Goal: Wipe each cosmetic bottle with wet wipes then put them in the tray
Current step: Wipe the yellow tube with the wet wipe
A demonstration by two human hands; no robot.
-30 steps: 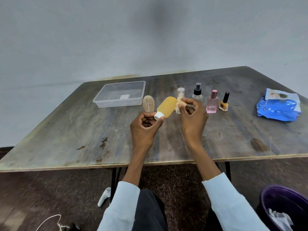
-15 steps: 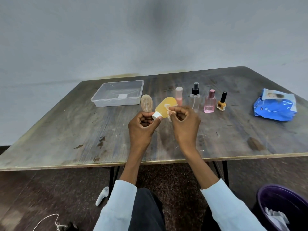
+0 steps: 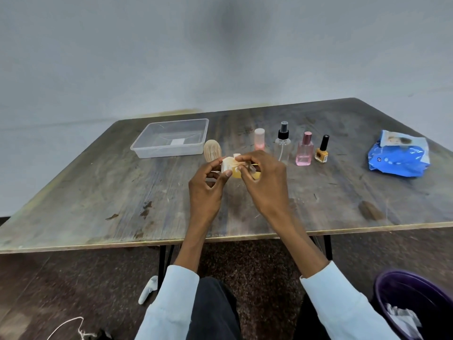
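While above the table point(image 3: 98, 197), both hands point(image 3: 235, 185) curled round wipe-wrapped yellow bottle point(image 3: 236, 173).

A single wide-angle view looks from the person's head, forward and down across the table point(image 3: 103, 192) towards a pale wall point(image 3: 220, 57). The table's near edge crosses the lower middle, with floor point(image 3: 257, 266), lap and both sleeves below it. The hands sit close, near the centre; the table's far edge lies well beyond them. There is no second view.
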